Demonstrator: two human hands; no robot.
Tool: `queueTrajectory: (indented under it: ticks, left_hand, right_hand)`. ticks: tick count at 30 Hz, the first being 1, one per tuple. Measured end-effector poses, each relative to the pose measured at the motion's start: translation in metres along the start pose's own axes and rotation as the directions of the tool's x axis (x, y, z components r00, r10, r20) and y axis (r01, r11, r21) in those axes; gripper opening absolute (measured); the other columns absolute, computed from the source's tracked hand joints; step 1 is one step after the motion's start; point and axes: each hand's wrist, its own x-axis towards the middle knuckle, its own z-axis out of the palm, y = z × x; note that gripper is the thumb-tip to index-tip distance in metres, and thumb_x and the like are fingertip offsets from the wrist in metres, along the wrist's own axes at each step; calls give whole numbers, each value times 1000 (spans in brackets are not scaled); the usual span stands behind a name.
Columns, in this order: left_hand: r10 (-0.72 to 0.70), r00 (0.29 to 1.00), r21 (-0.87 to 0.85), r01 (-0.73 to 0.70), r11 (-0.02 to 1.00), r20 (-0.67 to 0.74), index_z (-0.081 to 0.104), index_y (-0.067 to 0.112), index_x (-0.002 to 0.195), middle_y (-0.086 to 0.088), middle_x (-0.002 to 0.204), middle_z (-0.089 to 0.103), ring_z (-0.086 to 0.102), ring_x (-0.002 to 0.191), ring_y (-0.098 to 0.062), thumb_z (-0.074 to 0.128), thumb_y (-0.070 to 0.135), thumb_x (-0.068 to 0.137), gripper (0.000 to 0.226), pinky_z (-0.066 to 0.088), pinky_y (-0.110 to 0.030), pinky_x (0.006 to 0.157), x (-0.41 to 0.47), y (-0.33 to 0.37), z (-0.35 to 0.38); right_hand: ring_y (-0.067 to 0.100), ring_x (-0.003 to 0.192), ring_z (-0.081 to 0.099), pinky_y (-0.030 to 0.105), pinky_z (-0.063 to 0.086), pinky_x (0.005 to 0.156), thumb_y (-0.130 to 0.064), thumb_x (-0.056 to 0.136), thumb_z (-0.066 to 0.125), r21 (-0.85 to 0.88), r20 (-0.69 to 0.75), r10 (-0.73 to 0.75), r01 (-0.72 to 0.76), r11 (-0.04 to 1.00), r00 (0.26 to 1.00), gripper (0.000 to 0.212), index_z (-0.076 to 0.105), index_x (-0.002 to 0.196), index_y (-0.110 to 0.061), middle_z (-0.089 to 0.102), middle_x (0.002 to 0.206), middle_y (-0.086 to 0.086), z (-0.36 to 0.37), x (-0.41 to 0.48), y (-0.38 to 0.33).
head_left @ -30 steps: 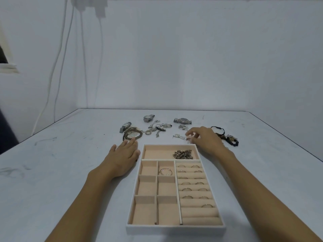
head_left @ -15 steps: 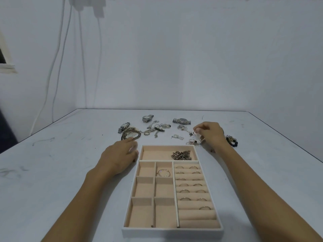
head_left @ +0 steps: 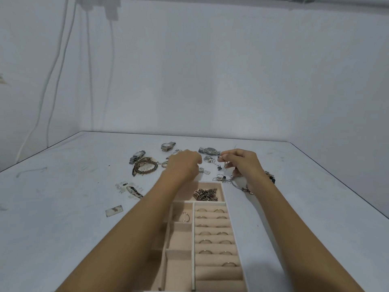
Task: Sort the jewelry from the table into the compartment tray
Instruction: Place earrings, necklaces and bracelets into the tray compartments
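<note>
Beyond the far end of the tray (head_left: 181,239), a small jewelry piece (head_left: 219,159) is pinched by the right hand (head_left: 242,163). The left hand (head_left: 185,165) is curled there; whether anything is grasped cannot be told.

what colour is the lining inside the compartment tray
Pale peach-beige, plain with no pattern, throughout the compartment tray; the head view shows it best.

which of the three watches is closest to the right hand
The round-faced watch, rightmost of three, beside the right hand; the other two watches lie farther left.
</note>
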Motion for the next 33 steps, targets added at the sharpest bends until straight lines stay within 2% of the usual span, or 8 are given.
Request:
queueTrajectory:
  ticks: [7,13,16,20,24,27,30,33]
  left_hand:
    - [-33,998,96,38,995,-54,66,4,104,-13,107,64,61,101,-31,57,2,88,18,47,-36,73,4,9,17]
    - [-59,994,98,68,993,-89,59,2,97,-14,101,61,60,96,-31,56,-3,86,12,39,-31,65,1,9,18]
    - [-78,995,-19,77,997,-66,56,3,90,-16,95,58,59,97,-34,53,1,87,4,41,-35,68,-1,3,14]
    - [-111,983,-340,56,939,-143,64,1,95,-14,99,67,65,90,-33,52,13,94,17,50,-37,81,-5,-14,-1]
    - [-142,970,-652,-22,758,-197,63,16,74,-8,76,70,69,67,-25,61,8,87,15,58,-40,75,-20,-38,-26]
    - [-166,966,-796,-60,602,-198,67,10,78,-12,75,69,66,69,-23,66,6,85,8,59,-46,75,-40,-54,-45]
    - [-126,972,-829,-99,551,-200,70,7,91,-11,85,71,69,78,-24,65,11,89,7,60,-30,75,-70,-61,-58]
    - [-79,976,-832,-129,539,-202,72,13,93,6,78,71,66,71,-11,63,14,90,9,53,-18,65,-98,-67,-58]
  right_hand:
    - [12,72,50,19,34,50,-9,83,69,4,33,33,-34,999,999,8,74,84,-14,69,85,-1,0,-3,0]
    - [12,64,48,22,32,49,-11,80,72,70,39,75,-78,994,996,7,76,85,-14,70,86,0,-2,-1,0]
    - [11,57,51,20,32,43,-9,83,71,130,55,75,-82,988,996,9,72,91,-10,69,83,2,-3,-1,-1]
    - [13,55,56,18,36,40,-6,84,69,171,87,64,-78,982,994,13,68,96,-3,68,83,8,-2,-5,-3]
    - [15,58,62,18,50,49,0,82,69,197,133,43,-69,978,990,5,68,87,-3,66,77,11,2,-7,-6]
    - [18,64,66,22,58,61,5,81,67,255,193,18,-68,965,981,5,66,84,1,67,75,14,5,-11,-11]
    - [20,64,69,24,59,64,8,81,67,274,232,7,-72,959,973,7,65,83,2,68,74,12,10,-17,-19]
    - [22,66,70,27,60,67,10,81,65,265,289,-7,-73,962,957,13,65,92,2,69,75,12,17,-25,-26]
